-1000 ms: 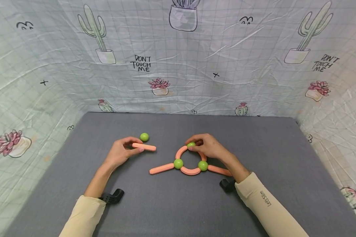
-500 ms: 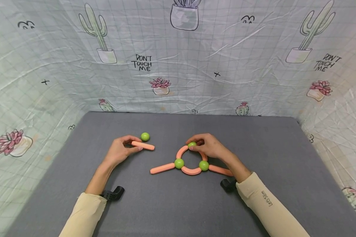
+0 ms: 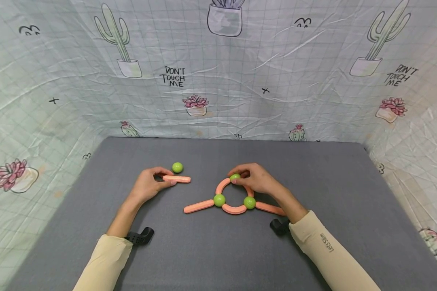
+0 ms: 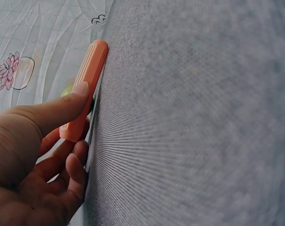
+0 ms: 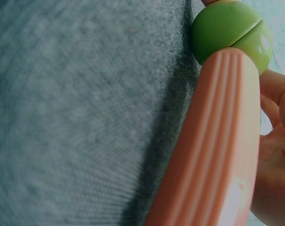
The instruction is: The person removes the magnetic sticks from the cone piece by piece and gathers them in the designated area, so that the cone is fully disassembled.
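My left hand [image 3: 148, 186] pinches a straight, ridged orange rod [image 3: 180, 179] between thumb and fingers. The left wrist view shows the thumb laid on the side of that rod [image 4: 88, 70]. Just beyond the fingertips sits a loose green ball [image 3: 177, 167]. My right hand [image 3: 256, 178] grips the green ball [image 3: 234, 177] at the top of a ring made of curved orange pieces [image 3: 234, 210]. Two more green balls, one left [image 3: 219, 200] and one right [image 3: 249, 202], join the ring's lower part. A straight rod [image 3: 198, 206] sticks out leftward, and another [image 3: 270, 208] rightward under my right forearm.
Everything lies on a grey cloth-covered table [image 3: 204, 250]. A pale sheet [image 3: 233, 72] printed with cacti hangs along the back and both sides. Each wrist carries a black camera mount, the left one [image 3: 141, 236] and the right one [image 3: 278, 226] close over the table.
The rod in my left hand has turned slightly, its free end now nearly level with the held end. My right hand and the ring stay in place.
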`<state>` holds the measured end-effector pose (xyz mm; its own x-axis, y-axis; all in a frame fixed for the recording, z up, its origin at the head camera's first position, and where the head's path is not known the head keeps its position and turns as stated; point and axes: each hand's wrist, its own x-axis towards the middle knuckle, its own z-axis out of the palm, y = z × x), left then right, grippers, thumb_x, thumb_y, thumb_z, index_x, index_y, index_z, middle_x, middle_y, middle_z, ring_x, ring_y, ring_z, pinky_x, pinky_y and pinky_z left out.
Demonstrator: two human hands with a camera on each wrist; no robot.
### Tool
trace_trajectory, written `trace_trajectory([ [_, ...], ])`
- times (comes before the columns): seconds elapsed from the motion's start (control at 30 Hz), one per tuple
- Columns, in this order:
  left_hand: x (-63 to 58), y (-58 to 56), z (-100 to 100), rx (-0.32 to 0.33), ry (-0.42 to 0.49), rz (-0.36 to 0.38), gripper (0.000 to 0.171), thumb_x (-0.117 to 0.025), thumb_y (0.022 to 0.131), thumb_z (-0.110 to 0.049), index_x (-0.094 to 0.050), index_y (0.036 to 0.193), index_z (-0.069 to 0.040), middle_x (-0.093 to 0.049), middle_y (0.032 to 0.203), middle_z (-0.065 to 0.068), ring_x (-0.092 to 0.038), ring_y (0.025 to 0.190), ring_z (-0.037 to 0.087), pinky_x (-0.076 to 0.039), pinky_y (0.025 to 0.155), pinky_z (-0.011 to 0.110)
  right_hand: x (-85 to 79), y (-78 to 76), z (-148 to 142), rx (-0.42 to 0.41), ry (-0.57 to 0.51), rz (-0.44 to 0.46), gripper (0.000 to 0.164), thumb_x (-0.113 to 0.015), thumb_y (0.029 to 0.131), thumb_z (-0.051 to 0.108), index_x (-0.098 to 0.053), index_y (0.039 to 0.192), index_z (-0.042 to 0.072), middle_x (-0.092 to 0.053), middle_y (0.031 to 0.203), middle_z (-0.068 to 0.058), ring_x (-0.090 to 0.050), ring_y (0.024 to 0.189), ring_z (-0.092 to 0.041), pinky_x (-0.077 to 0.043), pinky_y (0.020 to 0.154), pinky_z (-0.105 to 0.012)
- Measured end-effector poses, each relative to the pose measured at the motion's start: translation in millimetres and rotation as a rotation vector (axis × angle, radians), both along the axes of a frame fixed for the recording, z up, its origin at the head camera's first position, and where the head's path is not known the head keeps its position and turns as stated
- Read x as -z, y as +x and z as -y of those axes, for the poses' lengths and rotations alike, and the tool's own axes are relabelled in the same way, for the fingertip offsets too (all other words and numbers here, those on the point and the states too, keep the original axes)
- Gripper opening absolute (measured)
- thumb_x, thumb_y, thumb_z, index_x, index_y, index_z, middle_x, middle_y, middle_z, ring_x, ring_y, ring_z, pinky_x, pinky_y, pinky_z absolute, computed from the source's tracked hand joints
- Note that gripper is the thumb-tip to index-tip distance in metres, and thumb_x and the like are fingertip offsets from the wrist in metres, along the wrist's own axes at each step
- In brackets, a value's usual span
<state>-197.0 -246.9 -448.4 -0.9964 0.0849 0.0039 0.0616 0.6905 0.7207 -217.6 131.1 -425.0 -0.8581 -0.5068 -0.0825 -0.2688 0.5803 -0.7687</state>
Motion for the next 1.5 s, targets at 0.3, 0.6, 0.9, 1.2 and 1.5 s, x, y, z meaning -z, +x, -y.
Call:
trace_trajectory([
  [0.3, 0.8, -1.3, 0.5, -0.008, -0.026, 0.003, 0.04, -0.084, 0.09, -0.027, -0.075, 0.121, -0.003, -0.073, 0.121, 0.019, -0.064, 0.112, 0.034, -0.048, 0.094, 0.042, 0.5, 0.3, 0.7, 0.0, 0.005, 0.0, 0.029, -0.072, 0.1, 0.02, -0.075, 0.128, 0.016, -0.073, 0.125, -0.008, -0.068, 0.107, -0.024, -0.056, 0.091, -0.039],
  [0.6, -1.1, -0.1, -0.4, 0.006, -0.001, 0.031, 0.043, -0.084, 0.09, -0.029, -0.074, 0.125, -0.006, -0.072, 0.126, 0.017, -0.062, 0.114, 0.031, -0.047, 0.093, 0.038, 0.1, 1.3, -0.4, -0.011, -0.024, 0.012, 0.037, -0.072, 0.1, 0.019, -0.069, 0.136, 0.012, -0.07, 0.132, -0.013, -0.068, 0.115, -0.029, -0.057, 0.097, -0.043],
  [0.9, -6.0, 4.4, -2.4, -0.001, 0.029, -0.022, 0.044, -0.082, 0.092, -0.027, -0.071, 0.129, -0.006, -0.071, 0.128, 0.017, -0.062, 0.114, 0.032, -0.048, 0.095, 0.042, -3.0, -0.4, -3.7, -0.012, -0.02, 0.044, 0.047, -0.074, 0.099, 0.022, -0.062, 0.144, 0.012, -0.068, 0.133, -0.015, -0.066, 0.119, -0.031, -0.054, 0.102, -0.048],
  [1.2, -24.1, 10.9, -23.8, 0.0, 0.111, -0.091, 0.039, -0.083, 0.091, -0.028, -0.073, 0.125, -0.013, -0.068, 0.13, 0.01, -0.063, 0.12, 0.029, -0.052, 0.094, 0.041, -12.5, 0.5, -10.0, 0.024, -0.068, 0.007, 0.044, -0.076, 0.097, 0.021, -0.065, 0.138, 0.007, -0.07, 0.125, -0.014, -0.066, 0.114, -0.029, -0.054, 0.096, -0.046],
  [1.5, -32.1, 25.6, -49.9, 0.119, 0.228, -0.012, 0.038, -0.082, 0.092, -0.022, -0.071, 0.124, -0.007, -0.071, 0.124, 0.014, -0.076, 0.109, 0.029, -0.057, 0.08, 0.025, -17.8, 5.4, -9.0, 0.006, -0.093, 0.009, 0.043, -0.076, 0.097, 0.02, -0.066, 0.136, 0.007, -0.07, 0.128, -0.013, -0.066, 0.112, -0.026, -0.055, 0.097, -0.043],
])
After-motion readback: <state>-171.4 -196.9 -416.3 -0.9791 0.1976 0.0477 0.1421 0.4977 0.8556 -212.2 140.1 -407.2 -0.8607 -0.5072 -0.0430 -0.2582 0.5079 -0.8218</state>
